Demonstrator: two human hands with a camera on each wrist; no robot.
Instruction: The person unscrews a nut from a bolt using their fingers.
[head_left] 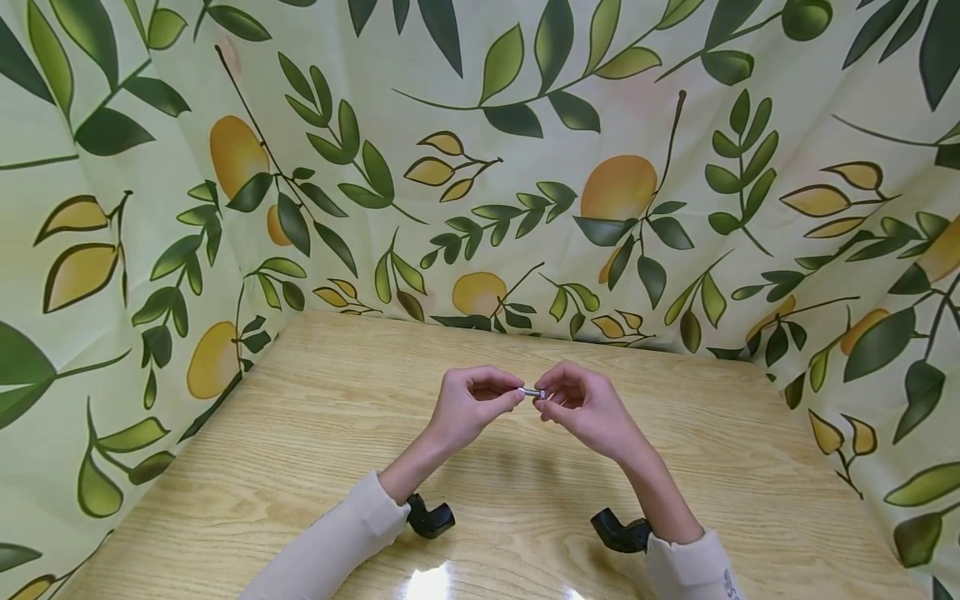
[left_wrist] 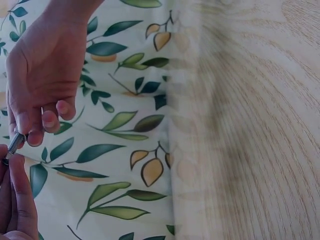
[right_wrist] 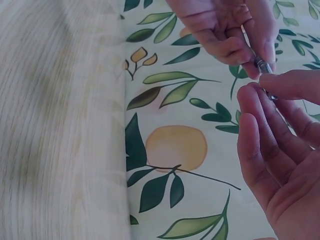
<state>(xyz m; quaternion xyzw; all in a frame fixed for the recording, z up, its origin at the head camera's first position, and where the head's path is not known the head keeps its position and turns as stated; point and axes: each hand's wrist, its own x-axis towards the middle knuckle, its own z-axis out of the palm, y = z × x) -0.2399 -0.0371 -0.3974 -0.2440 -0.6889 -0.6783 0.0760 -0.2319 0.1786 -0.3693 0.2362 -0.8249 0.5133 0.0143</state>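
Observation:
A small silver bolt (head_left: 532, 392) is held above the table between both hands, lying roughly level in the head view. My left hand (head_left: 474, 405) pinches its left end between thumb and fingers. At the other end, a thicker part sits between the thumb and fingers of my right hand (head_left: 587, 406). Threads show on the bolt (left_wrist: 15, 143) in the left wrist view, between the right hand (left_wrist: 47, 75) above and the left hand (left_wrist: 20, 200) below. Fingertips cover parts of the bolt (right_wrist: 261, 65) in the right wrist view, so whether a separate nut is on it cannot be told.
Beneath both hands lies a light wood-grain table (head_left: 360, 383). A cloth printed with leaves and fruit (head_left: 517, 250) hangs behind it and along both sides. Black curved devices (head_left: 431, 518) are worn at the wrists, near the pale sleeves (head_left: 337, 542).

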